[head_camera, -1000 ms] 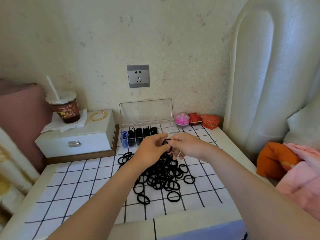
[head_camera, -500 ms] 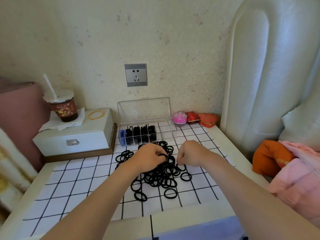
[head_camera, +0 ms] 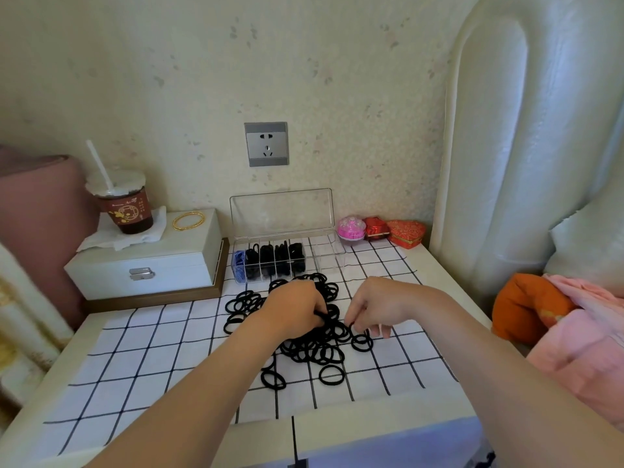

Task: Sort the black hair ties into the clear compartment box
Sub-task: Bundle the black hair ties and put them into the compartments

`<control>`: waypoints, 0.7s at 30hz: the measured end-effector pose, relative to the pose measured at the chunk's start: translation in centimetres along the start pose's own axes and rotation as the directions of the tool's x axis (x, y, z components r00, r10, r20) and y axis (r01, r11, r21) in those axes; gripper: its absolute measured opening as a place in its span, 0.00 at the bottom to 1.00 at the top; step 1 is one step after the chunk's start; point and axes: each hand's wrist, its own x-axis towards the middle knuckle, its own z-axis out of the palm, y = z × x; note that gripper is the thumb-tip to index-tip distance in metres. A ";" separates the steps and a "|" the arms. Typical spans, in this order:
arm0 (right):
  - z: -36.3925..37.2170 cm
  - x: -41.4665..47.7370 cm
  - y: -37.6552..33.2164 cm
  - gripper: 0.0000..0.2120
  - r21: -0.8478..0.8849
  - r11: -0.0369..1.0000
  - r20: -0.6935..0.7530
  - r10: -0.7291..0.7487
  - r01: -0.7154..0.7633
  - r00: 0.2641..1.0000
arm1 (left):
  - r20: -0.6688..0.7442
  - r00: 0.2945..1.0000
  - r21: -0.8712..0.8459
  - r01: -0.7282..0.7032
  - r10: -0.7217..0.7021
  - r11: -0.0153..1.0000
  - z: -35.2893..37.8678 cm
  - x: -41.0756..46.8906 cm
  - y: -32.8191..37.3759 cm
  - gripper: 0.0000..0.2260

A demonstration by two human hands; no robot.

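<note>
A heap of black hair ties (head_camera: 314, 349) lies on the white checked cloth (head_camera: 162, 359) in the middle of the table. My left hand (head_camera: 293, 312) rests on the heap's top, fingers curled around some ties. My right hand (head_camera: 378, 307) is beside it at the heap's right edge, fingertips pinching a tie. The clear compartment box (head_camera: 324, 255) stands behind the heap with its lid up. Several of its left compartments hold black ties, the leftmost one holds blue ties, and the right compartments look empty.
A white jewellery box (head_camera: 145, 265) sits at the back left, with a drink cup (head_camera: 125, 207) and a gold bangle (head_camera: 189, 220) on top. Small pink and red trinket boxes (head_camera: 378, 228) line the wall. Bedding and an orange cushion (head_camera: 526, 309) lie at right.
Both hands have come down and toward me, from near the box onto the heap. My view has tilted slightly.
</note>
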 end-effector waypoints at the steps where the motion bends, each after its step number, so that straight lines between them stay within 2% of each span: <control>1: 0.3 0.0 0.0 0.09 -0.044 0.999 0.022 0.014 -0.013 1.000 | -0.033 0.999 -0.009 0.002 -0.002 1.000 0.0 0.0 -0.1 0.11; 7: 1.0 1.1 0.1 0.07 -0.286 0.954 -0.045 0.079 -0.089 0.996 | -0.122 0.990 -0.362 0.028 -0.077 0.932 -0.9 -0.3 -0.6 0.04; 11: 1.0 1.1 0.0 0.05 -0.352 0.932 -0.028 0.079 -0.084 0.996 | -0.092 0.989 -0.499 0.058 -0.119 0.865 -1.7 -0.5 -1.6 0.04; 13: 0.5 0.9 -0.3 0.03 -0.288 0.955 -0.015 0.063 -0.065 0.998 | -0.077 0.988 -0.484 0.079 -0.132 0.871 -1.9 -0.5 -2.4 0.04; 17: -0.5 0.5 -1.2 0.14 -0.092 0.994 -0.038 -0.062 0.058 0.997 | 0.004 0.995 -0.328 0.099 -0.103 0.939 -2.0 -0.9 -2.8 0.08; 21: 0.2 0.7 -1.9 0.20 -0.162 0.982 -0.031 -0.100 0.093 0.995 | 0.065 0.993 -0.047 0.101 -0.098 0.994 -1.4 -1.3 -2.0 0.15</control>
